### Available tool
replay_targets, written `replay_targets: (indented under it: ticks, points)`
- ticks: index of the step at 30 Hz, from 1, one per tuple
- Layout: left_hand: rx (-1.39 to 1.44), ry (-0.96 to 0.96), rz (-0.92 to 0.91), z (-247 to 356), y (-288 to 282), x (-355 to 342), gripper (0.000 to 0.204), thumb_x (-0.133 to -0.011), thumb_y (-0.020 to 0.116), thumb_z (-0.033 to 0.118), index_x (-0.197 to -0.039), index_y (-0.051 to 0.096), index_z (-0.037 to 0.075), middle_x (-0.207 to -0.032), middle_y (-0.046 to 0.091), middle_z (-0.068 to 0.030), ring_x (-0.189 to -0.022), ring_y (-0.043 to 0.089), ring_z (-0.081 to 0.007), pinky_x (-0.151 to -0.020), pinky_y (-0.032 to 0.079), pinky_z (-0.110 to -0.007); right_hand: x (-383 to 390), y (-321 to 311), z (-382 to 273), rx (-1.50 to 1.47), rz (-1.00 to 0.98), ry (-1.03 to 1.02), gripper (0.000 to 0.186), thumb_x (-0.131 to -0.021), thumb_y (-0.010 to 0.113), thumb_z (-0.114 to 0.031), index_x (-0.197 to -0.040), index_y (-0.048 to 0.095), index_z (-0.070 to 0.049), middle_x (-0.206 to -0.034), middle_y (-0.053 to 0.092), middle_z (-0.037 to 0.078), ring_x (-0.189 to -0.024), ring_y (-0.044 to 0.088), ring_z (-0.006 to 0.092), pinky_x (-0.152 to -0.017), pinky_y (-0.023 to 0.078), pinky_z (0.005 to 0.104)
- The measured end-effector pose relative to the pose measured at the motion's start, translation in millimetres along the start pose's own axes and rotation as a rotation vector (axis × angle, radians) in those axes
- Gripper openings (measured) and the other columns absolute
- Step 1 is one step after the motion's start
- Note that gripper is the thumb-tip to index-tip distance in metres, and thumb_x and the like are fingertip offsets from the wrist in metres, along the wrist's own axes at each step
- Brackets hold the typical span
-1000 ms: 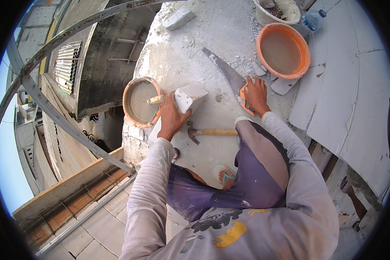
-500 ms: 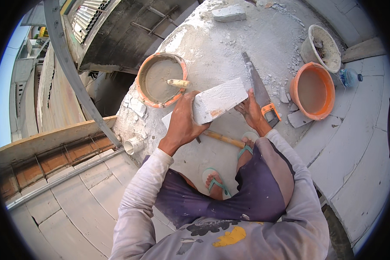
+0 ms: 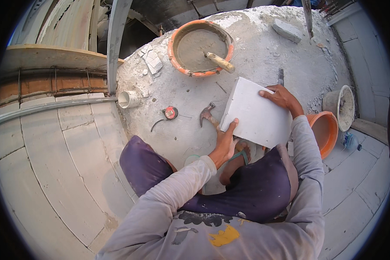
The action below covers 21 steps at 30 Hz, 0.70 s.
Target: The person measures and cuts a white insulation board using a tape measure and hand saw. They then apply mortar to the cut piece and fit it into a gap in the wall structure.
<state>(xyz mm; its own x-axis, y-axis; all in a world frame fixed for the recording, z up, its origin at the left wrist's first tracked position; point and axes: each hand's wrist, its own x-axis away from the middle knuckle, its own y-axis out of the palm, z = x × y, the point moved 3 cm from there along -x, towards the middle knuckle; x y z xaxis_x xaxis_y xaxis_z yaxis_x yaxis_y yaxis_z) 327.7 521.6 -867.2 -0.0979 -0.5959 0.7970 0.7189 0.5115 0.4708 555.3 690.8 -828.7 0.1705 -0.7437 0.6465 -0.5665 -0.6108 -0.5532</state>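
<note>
A white lightweight concrete block (image 3: 259,113) is held tilted above my knees, its broad face turned up. My left hand (image 3: 223,145) grips its lower left edge, thumb on the face. Over the upper right edge closes my right hand (image 3: 283,100), thumb lying on the face. Just left of the block a claw hammer (image 3: 206,113) lies on the floor, its handle partly behind my left hand. A red tape measure (image 3: 170,112) rests farther left. The end of a saw blade (image 3: 281,77) shows beyond my right hand; the block and hand hide most of the saw.
Ahead stands an orange bucket of wet mortar (image 3: 172,54) with a wooden tool handle (image 3: 222,63) across its rim. On the right are another orange bucket (image 3: 333,132), a whitish bucket (image 3: 326,104) and a plastic bottle (image 3: 350,141). Block fragments (image 3: 152,61) and a pipe stub (image 3: 135,99) lie left.
The block has turned from its narrow side to its broad face, and both hands have shifted their grip. The view has swung left, bringing the tape measure and hammer head into sight.
</note>
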Motion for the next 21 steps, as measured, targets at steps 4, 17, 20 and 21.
replay_targets:
  ticks: [4, 17, 20, 21]
  points:
    - [0.236, -0.112, -0.002, -31, -21, -29, 0.082, -0.1, 0.073, 0.036, -0.161, 0.027, 0.006, -0.161, 0.035, -0.011, -0.152, 0.033, -0.0314, -0.13, 0.023, -0.049, -70, 21, -16, 0.265, -0.162, -0.041, 0.085, -0.085, 0.069, -0.075, -0.13, 0.073, -0.003, -0.122, 0.074, 0.024, -0.116, 0.07, 0.0426, -0.097, 0.055, 0.0478]
    - [0.01, -0.335, -0.061, -12, -12, -40, 0.074, -0.101, 0.068, 0.043, -0.156, 0.037, 0.004, -0.15, 0.05, -0.0184, -0.139, 0.051, -0.0319, -0.114, 0.045, -0.043, -155, 49, -58, 0.576, -0.106, -0.208, 0.078, -0.091, 0.063, -0.073, -0.127, 0.072, -0.004, -0.117, 0.073, 0.023, -0.113, 0.069, 0.04, -0.1, 0.053, 0.0477]
    - [-0.687, -0.012, 0.019, 41, -56, -35, 0.044, -0.101, 0.068, 0.033, -0.132, 0.062, 0.003, -0.126, 0.069, -0.0153, -0.106, 0.069, -0.0254, -0.093, 0.054, -0.04, -140, 55, -39, 0.566, 0.075, -0.338, 0.066, -0.097, 0.065, -0.059, -0.129, 0.069, -0.001, -0.125, 0.069, 0.022, -0.117, 0.065, 0.0391, -0.104, 0.05, 0.0477]
    - [-0.894, 0.252, 0.189, 75, -66, -36, 0.035, -0.097, 0.07, 0.026, -0.124, 0.066, 0.003, -0.125, 0.067, -0.0171, -0.107, 0.064, -0.0257, -0.095, 0.051, -0.04, -136, 60, -33, 0.553, 0.168, -0.373, 0.062, -0.096, 0.067, -0.053, -0.129, 0.069, -0.001, -0.125, 0.068, 0.022, -0.118, 0.063, 0.0387, -0.105, 0.049, 0.0474]
